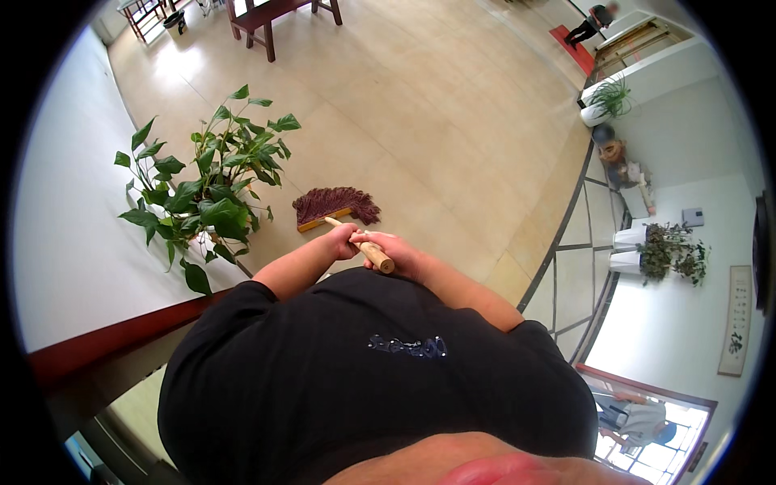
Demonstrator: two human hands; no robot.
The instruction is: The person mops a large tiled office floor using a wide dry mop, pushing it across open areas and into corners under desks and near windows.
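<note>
Both hands are closed around the wooden handle (377,257) of a mop, in front of my belly. My left hand (344,240) grips it on the side nearer the mop head, and my right hand (395,248) holds it close to the butt end, which points up toward me. Down on the floor lies the mop head (336,201), a spread of dark red strands on a yellow-orange bar (324,220). Most of the shaft is foreshortened, and part of it is covered by my fingers.
A leafy green plant (221,176) stands close on the left by the white wall (60,230). Beige floor tiles (424,121) stretch ahead to a wooden bench (260,21). White planters (627,262) line the right wall. One person (594,25) stands far right; another (636,421) is in the doorway.
</note>
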